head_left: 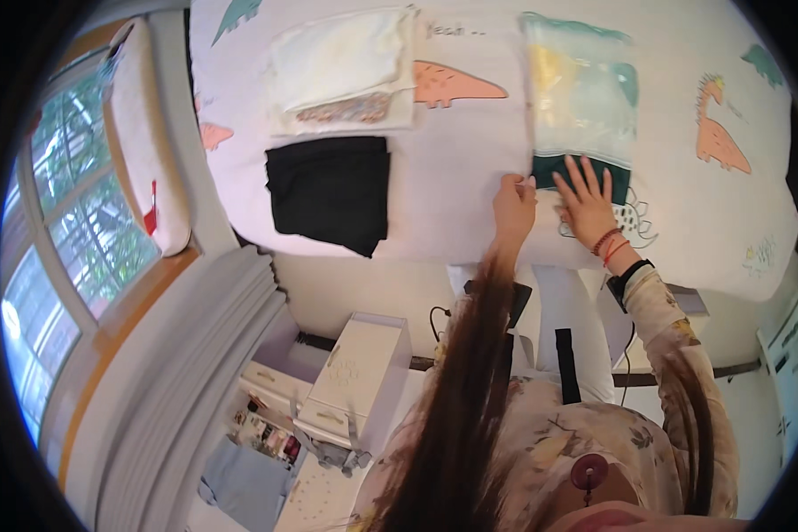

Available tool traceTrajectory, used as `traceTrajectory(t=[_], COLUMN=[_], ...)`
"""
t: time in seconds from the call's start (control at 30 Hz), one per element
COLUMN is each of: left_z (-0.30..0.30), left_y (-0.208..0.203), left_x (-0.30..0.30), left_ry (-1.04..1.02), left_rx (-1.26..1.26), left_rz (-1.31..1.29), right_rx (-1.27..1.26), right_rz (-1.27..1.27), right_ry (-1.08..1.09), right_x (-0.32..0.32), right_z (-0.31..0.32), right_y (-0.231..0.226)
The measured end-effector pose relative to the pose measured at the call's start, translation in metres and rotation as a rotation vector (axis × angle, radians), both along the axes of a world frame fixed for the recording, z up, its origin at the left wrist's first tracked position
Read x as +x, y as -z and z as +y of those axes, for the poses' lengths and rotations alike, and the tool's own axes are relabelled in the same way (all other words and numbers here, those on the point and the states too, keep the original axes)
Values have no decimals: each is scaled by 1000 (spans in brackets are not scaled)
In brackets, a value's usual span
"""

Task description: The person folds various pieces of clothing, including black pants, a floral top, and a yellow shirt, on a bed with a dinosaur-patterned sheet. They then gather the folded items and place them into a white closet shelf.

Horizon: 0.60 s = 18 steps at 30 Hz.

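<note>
A clear plastic zip bag (585,97) lies flat on the bed, with pale green and yellow showing through it. At its near end is a folded dark green cloth (616,182); how far it reaches into the bag cannot be made out. My right hand (587,206) rests flat on this cloth, fingers spread. At the cloth's left corner my left hand (514,211) is closed in a pinch, its fingertips at the edge. Further left lies a folded black garment (330,193). Beyond it sits another clear bag (341,66) with white fabric and a patterned strip.
The bed's pale sheet (461,195) carries printed dinosaurs, and its near edge runs just before me. A small white cabinet (350,372) stands below at the left. Grey curtains (195,355) hang by the window (84,186). My long hair (456,390) hangs over my left forearm.
</note>
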<state>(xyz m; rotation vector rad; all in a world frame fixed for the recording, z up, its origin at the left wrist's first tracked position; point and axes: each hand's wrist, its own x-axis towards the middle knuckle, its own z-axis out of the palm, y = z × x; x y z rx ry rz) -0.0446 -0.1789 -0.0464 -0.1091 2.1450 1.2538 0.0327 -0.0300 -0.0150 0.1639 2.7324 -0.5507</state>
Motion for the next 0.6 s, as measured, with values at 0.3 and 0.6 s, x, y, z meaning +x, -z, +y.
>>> traceTrajectory(t=[0.3, 0.6], left_z=[-173, -304], left_y=[-17, -67], left_x=[-86, -220], left_ry=[-396, 85], left_rx=[129, -565], left_rz=[115, 808], right_rx=[-210, -938], right_rz=[262, 143], right_ry=[181, 674], right_x=[-47, -153], right_z=[-51, -178], right_y=[-56, -2])
